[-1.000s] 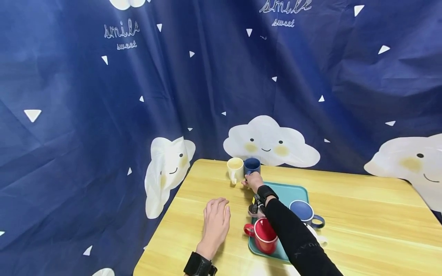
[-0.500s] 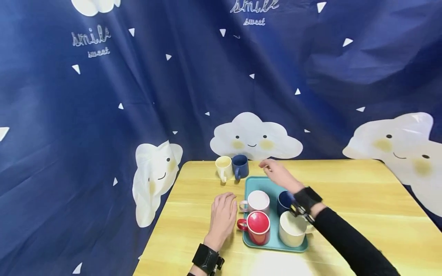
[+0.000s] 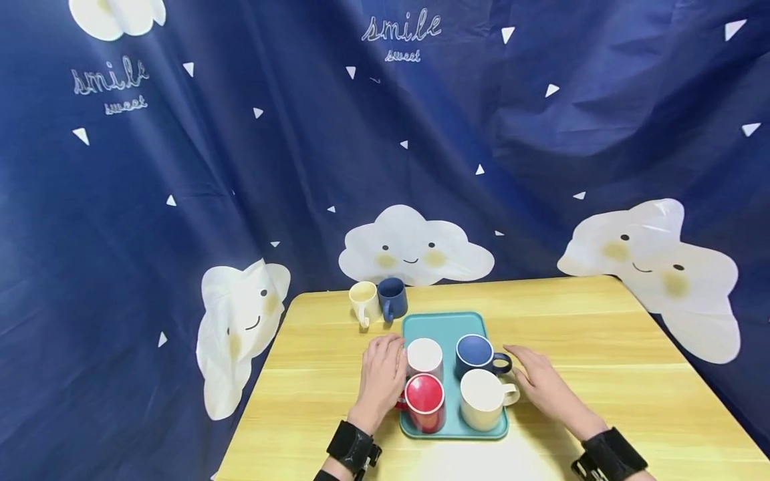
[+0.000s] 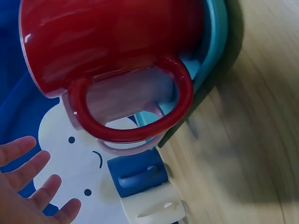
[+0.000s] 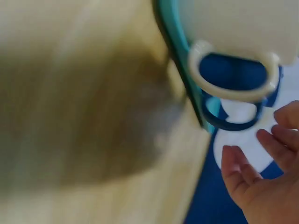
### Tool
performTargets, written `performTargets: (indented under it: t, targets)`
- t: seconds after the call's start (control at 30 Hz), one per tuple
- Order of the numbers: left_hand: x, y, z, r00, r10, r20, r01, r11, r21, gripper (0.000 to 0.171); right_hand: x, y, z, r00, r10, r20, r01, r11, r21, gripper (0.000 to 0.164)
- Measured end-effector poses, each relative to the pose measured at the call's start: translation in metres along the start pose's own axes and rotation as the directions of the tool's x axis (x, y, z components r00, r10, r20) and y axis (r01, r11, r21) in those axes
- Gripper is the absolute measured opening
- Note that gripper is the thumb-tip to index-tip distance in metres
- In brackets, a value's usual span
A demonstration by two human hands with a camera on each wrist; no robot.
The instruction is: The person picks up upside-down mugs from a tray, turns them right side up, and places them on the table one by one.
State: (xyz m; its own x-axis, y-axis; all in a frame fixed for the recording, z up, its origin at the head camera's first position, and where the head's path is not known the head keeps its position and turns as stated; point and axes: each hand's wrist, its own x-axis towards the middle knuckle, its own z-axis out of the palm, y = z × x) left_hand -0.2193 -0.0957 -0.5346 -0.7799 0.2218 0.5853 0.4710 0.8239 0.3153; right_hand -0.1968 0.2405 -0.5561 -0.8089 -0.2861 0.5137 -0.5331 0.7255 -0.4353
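On the teal tray (image 3: 442,325) stand a pink mug (image 3: 424,357), a red mug (image 3: 425,404), a blue mug (image 3: 474,352) and a cream mug (image 3: 481,401). My left hand (image 3: 382,375) is by the tray's left side, next to the pink and red mugs; its fingers look relaxed and hold nothing. To the right of the tray, my right hand (image 3: 544,384) is near the handles of the blue and cream mugs, fingers loosely extended and holding nothing. The left wrist view shows the red mug's handle (image 4: 135,133) close up, apart from the fingertips.
Behind the tray, toward the table's back edge, a pale yellow mug (image 3: 364,302) and a dark blue mug (image 3: 393,298) stand side by side. A blue curtain (image 3: 289,160) with cloud prints hangs behind the wooden table (image 3: 589,327).
My right hand has let go of the dark blue mug at the back and come toward me to the tray's right side. The left hand has come closer to the tray. The head view has turned right.
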Motion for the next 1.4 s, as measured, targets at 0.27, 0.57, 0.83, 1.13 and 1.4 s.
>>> performTargets:
  t: [0.27, 0.57, 0.83, 1.13, 1.4]
  targets:
    - [0.005, 0.006, 0.004, 1.0, -0.013, -0.008, 0.013, 1.0, -0.024, 0.027, 0.007, -0.002, 0.008, 0.996, 0.077, 0.04, -0.078, 0.997, 0.015, 0.03]
    - [0.005, 0.011, 0.009, 0.993, -0.08, 0.083, 0.078, 0.997, 0.021, 0.032, 0.019, 0.002, 0.014, 0.997, 0.025, 0.071, -0.018, 0.995, -0.094, 0.011]
    - [0.004, 0.014, 0.012, 0.987, -0.105, 0.123, 0.102, 0.994, 0.025, 0.033, 0.021, 0.004, 0.018, 0.992, -0.074, 0.106, 0.093, 0.977, -0.191, 0.012]
    - [0.003, 0.011, 0.014, 0.986, -0.103, 0.131, 0.1, 0.994, 0.032, 0.033, 0.049, 0.002, 0.01, 0.989, -0.139, 0.049, 0.147, 0.949, -0.28, 0.012]
    - [0.008, 0.011, 0.013, 0.983, -0.135, 0.128, 0.135, 0.991, 0.004, 0.033, 0.086, -0.019, -0.024, 0.998, 0.026, -0.051, -0.032, 0.992, -0.118, 0.007]
